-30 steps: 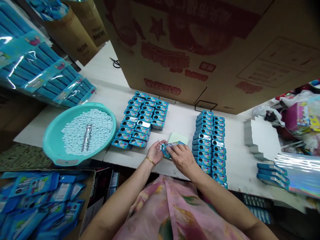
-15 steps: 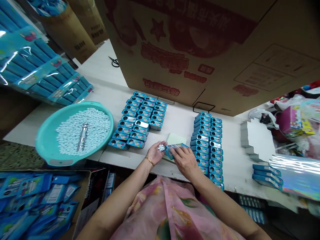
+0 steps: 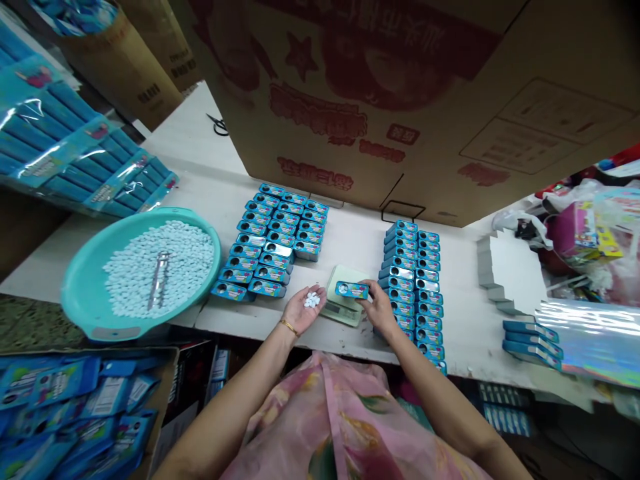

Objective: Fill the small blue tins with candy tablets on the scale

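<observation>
My left hand (image 3: pixel 300 311) is palm up, cupping a small heap of white candies (image 3: pixel 312 299) left of the small scale (image 3: pixel 343 313). In the fingers of my right hand (image 3: pixel 379 307) is a small blue candy box (image 3: pixel 352 289), held by its right end over the scale. White candies show through the round window at the box's left end. I cannot tell whether the box rests on the scale. To the left, a turquoise basin (image 3: pixel 80 293) holds many such candies, with a metal scoop-like tool (image 3: pixel 159 280) lying on them.
Rows of blue boxes (image 3: pixel 270 257) stand left of the scale, and more rows (image 3: pixel 411 287) stand close to its right. A big cardboard carton (image 3: pixel 350 120) rises behind. Scissors (image 3: pixel 219 125) lie at the back left. A carton of blue packs (image 3: pixel 75 407) sits at lower left.
My right hand has moved the blue box away from my left palm and turned its window side up over the scale. My left hand has shifted slightly left and opened flatter.
</observation>
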`<action>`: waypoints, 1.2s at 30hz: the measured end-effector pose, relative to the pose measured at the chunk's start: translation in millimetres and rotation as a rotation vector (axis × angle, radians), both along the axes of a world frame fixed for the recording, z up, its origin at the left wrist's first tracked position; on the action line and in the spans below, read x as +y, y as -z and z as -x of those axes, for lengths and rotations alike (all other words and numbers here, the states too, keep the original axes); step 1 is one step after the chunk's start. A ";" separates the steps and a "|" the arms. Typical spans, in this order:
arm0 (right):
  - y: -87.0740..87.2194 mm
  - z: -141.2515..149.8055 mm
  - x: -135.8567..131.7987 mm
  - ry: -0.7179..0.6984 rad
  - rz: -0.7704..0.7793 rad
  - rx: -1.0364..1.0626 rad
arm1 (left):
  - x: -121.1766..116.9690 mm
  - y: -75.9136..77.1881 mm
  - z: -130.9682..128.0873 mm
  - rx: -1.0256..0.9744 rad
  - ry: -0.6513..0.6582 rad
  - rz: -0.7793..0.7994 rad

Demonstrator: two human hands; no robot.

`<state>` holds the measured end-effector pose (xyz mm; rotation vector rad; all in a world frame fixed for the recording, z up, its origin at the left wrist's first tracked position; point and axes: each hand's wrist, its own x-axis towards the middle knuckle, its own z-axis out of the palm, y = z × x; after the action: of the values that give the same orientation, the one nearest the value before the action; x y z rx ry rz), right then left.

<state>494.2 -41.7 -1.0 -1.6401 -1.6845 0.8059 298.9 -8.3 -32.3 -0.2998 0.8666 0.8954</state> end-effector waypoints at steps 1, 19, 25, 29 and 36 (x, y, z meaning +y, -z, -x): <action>11.1 -1.9 2.6 0.034 0.042 0.100 | -2.2 1.1 5.2 0.021 -0.007 0.012; 11.5 -32.7 -17.7 0.273 0.039 0.128 | -54.3 4.8 62.1 0.194 -0.067 0.151; 10.2 -30.7 -20.2 0.277 -0.028 0.091 | -54.4 8.7 66.2 0.215 -0.057 0.143; 12.0 -27.6 -17.5 0.200 -0.036 0.040 | -55.3 9.3 66.8 0.212 -0.055 0.137; 15.0 -19.4 -13.9 0.103 -0.034 -0.063 | -55.7 6.2 65.9 0.182 -0.048 0.132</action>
<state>513.6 -55.6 -16.0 -1.7301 -1.6319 0.6790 233.1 -64.0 -38.5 -0.3589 1.0931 0.9215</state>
